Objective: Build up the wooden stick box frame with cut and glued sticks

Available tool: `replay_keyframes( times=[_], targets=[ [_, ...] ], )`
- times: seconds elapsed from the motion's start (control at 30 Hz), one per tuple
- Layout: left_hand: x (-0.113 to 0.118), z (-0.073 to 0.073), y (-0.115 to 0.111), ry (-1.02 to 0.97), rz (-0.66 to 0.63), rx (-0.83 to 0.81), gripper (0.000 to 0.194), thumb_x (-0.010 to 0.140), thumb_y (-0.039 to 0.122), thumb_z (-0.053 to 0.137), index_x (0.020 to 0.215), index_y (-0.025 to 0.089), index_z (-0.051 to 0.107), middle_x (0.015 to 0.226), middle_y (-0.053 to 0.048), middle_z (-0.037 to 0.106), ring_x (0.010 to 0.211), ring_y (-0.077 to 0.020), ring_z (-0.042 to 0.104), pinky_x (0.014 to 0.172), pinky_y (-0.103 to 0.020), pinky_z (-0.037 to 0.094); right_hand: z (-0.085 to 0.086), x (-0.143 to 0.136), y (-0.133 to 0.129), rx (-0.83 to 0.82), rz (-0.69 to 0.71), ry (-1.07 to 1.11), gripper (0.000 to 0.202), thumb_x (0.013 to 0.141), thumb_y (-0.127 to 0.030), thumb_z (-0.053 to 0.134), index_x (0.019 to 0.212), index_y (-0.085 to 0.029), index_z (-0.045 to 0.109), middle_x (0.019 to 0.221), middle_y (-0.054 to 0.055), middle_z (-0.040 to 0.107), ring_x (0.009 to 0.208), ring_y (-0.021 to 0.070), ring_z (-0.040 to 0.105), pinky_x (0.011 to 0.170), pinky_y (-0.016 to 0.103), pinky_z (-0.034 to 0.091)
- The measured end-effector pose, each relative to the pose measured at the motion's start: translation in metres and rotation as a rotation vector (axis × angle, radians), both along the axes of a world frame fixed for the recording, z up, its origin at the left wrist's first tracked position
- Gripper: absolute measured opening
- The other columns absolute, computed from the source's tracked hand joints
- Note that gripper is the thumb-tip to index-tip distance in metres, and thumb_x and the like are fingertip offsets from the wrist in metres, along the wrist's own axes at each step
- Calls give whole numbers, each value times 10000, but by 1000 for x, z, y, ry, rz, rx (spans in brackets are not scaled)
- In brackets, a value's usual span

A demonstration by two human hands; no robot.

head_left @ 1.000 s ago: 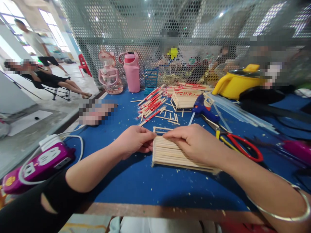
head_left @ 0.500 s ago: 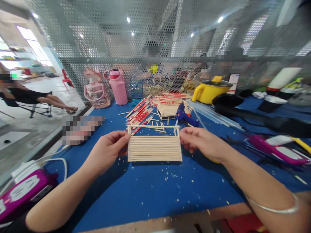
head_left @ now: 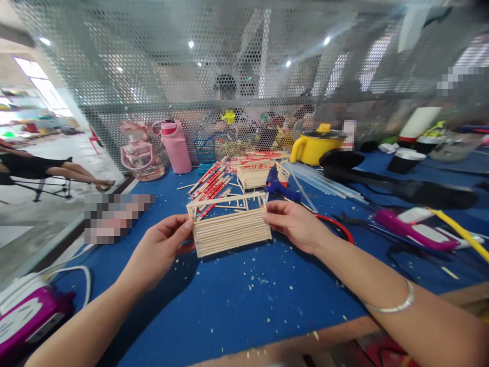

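Between my hands is a small frame of pale wooden sticks (head_left: pixel 232 233), its lower part a panel of several parallel sticks and its top an open rail. My left hand (head_left: pixel 165 248) pinches its left end with thumb and fingers. At the right end, my right hand (head_left: pixel 292 224) grips the upper corner. The stick frame is tilted, its right side higher than its left. Just behind it lie a blue glue gun (head_left: pixel 280 187), a second stick structure (head_left: pixel 254 178) and a pile of red-and-white wrapped sticks (head_left: pixel 211 184).
A pink bottle (head_left: pixel 176 148), a clear pink jug (head_left: pixel 141 158) and a yellow pot (head_left: pixel 317 147) stand along the perforated screen (head_left: pixel 153 66). Clear glue sticks (head_left: pixel 328 182) lie right of centre. Purple power strips (head_left: pixel 414 232) with cables sit at both sides. A person sits at far left.
The stick frame has turned from level to tilted, its right end now higher, with both hands still on it. The whole view has shifted a little.
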State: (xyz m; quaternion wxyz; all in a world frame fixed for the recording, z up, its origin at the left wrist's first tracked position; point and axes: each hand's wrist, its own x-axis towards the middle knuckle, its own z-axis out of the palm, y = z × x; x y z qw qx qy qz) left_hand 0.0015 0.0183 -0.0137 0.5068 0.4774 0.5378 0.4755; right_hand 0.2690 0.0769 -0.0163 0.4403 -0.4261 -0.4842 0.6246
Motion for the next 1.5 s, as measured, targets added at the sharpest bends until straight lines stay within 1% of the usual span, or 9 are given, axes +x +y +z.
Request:
replay_keyframes(
  times=[0.17,0.27,0.4,0.6,0.8,0.97,1.17,1.37,1.5],
  targets=[
    [2,3,-1,-125,-55,-48,263,806,363,629,1006,192,630,1016,-53,701,888,-172,652,735,-259,535,-1,-2,1,3,-35,19,347,551,-293,824,825,-185,642,735,-32,633,650,102,563,763,326,471],
    [2,4,-1,-217,-11,-67,201,783,303,627,921,159,654,939,-71,714,830,-174,662,704,-267,543,0,-3,0,8,-35,17,346,555,-303,822,825,-188,640,727,-31,625,652,112,571,747,323,476],
    [4,7,-3,-260,0,-21,245,767,316,634,903,117,678,858,-91,720,745,-157,665,676,-254,537,2,-2,0,-8,-32,-19,332,569,-313,822,821,-193,642,725,-32,624,634,109,571,720,308,478],
    [10,8,-3,-99,31,43,373,740,352,702,1056,154,682,941,-56,736,763,-126,657,707,-220,518,3,-2,2,-8,-30,-32,339,559,-322,836,812,-199,647,683,-45,601,603,95,552,669,278,480],
    [10,2,-1,-81,82,4,369,704,432,724,952,160,710,891,-47,747,766,-161,678,747,-275,538,2,-4,1,-25,-28,16,336,537,-292,842,791,-192,646,698,-37,617,604,97,555,704,300,493],
    [8,2,-2,-55,100,-23,345,679,442,744,913,190,720,882,-25,748,765,-140,671,718,-233,533,1,-4,2,-103,45,141,323,525,-233,842,781,-198,648,743,-34,661,677,113,615,719,283,501],
    [8,1,-2,-21,112,3,378,664,458,748,934,194,725,902,-34,746,783,-157,672,713,-243,537,3,-4,1,-86,107,154,317,535,-240,834,784,-200,643,780,-23,686,689,123,628,742,304,498],
    [9,2,-4,23,130,16,387,679,464,735,955,193,725,916,-39,746,808,-167,672,701,-236,542,4,-6,1,-24,49,94,306,579,-352,810,745,-177,622,671,-24,627,608,106,572,610,260,451],
    [10,2,-5,50,125,46,415,679,479,727,973,186,730,922,-49,749,817,-196,679,724,-273,556,0,-9,2,14,-30,63,316,589,-403,790,733,-182,616,615,-34,589,550,103,529,548,255,419]
  ],
)
